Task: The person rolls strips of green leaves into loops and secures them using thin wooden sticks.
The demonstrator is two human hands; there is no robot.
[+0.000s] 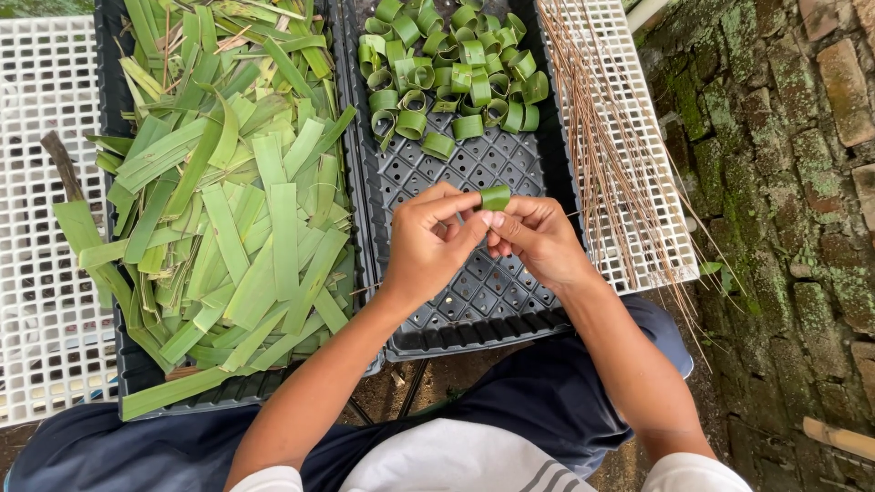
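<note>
both hands pinch a rolled leaf ring

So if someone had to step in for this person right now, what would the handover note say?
Left hand: shut on the leaf ring, pinching it from the left.
Right hand: fingers pinch the same ring from the right; a thin stick seems to be at it, too small to be sure.
Things: cut leaf strips fill the left tray; finished rings are piled at the far end of the middle tray; sticks lie on the white grid at the right.
Done: a good heap of rings.
Left: the ring in hand is not yet with the heap; many strips remain flat.
</note>
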